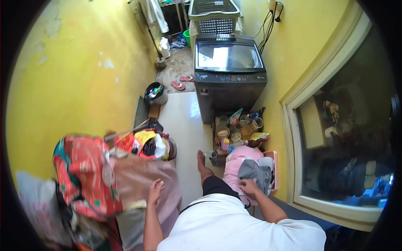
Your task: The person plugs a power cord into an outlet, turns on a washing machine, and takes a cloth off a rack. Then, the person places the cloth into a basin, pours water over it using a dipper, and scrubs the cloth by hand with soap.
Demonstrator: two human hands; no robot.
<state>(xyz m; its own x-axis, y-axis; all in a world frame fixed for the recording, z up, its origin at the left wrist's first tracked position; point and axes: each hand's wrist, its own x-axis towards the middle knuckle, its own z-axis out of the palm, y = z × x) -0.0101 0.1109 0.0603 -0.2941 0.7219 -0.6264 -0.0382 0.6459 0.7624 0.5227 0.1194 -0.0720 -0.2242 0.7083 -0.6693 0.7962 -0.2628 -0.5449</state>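
Note:
My left hand (pixel 155 191) hovers over the brown and pinkish cloth (pixel 144 173) on the left, its fingers loosely apart and nothing in them. At the right, my right hand (pixel 250 188) has its fingers closed at the near edge of a grey cloth (pixel 258 172). This grey cloth lies bunched on top of a pink cloth (pixel 238 159). Both rest at a pink basket (pixel 275 167), whose right wall shows beside the wall of the room. My own forearm and shirt partly cover the near side of the pile.
A dark washing machine (pixel 230 83) stands ahead, with stacked baskets (pixel 213 14) behind. Cups and bottles crowd a low stand (pixel 217 148). Left are a red patterned bundle (pixel 86 171), a bag of clothes (pixel 146 140) and a bin (pixel 158 98). Slippers (pixel 178 85) lie farther off.

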